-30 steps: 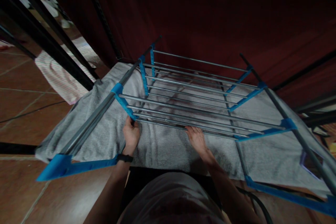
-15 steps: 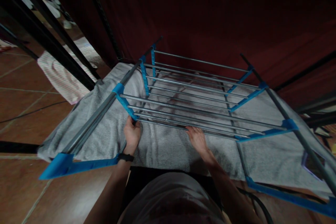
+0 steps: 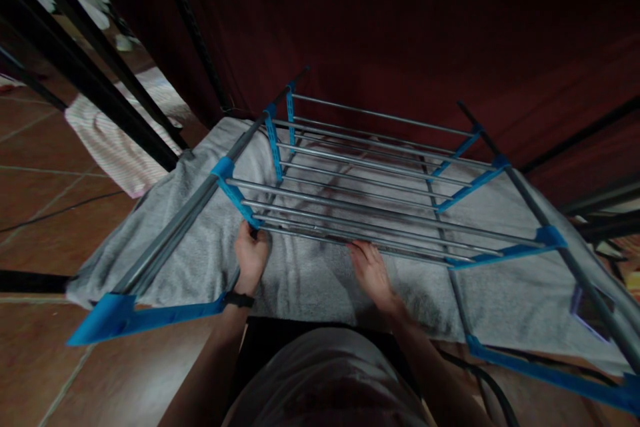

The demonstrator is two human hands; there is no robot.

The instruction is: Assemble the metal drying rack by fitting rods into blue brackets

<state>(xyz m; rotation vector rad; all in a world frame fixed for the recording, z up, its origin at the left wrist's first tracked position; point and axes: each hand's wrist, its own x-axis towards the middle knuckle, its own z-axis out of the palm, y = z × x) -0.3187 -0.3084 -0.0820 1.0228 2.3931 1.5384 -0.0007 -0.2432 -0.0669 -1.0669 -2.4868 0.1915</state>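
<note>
A grey towel (image 3: 310,280) lies spread over the lower tier of a drying rack (image 3: 380,213) made of steel rods and blue plastic brackets. My left hand (image 3: 250,255) rests on the towel below the upper tier's front left corner, fingers curled at the near rod; a dark band sits on its wrist. My right hand (image 3: 371,273) lies flat on the towel near the middle, palm down, fingers spread toward the upper tier's front rod.
A dark red curtain (image 3: 400,33) hangs behind the rack. Black bars (image 3: 100,80) slant across the left side above a pale striped cloth (image 3: 120,147) on the brown tiled floor (image 3: 45,213). A black cable (image 3: 475,380) runs by my right side.
My right hand has slid a little left and toward me over the towel. My left hand stays in the same spot.
</note>
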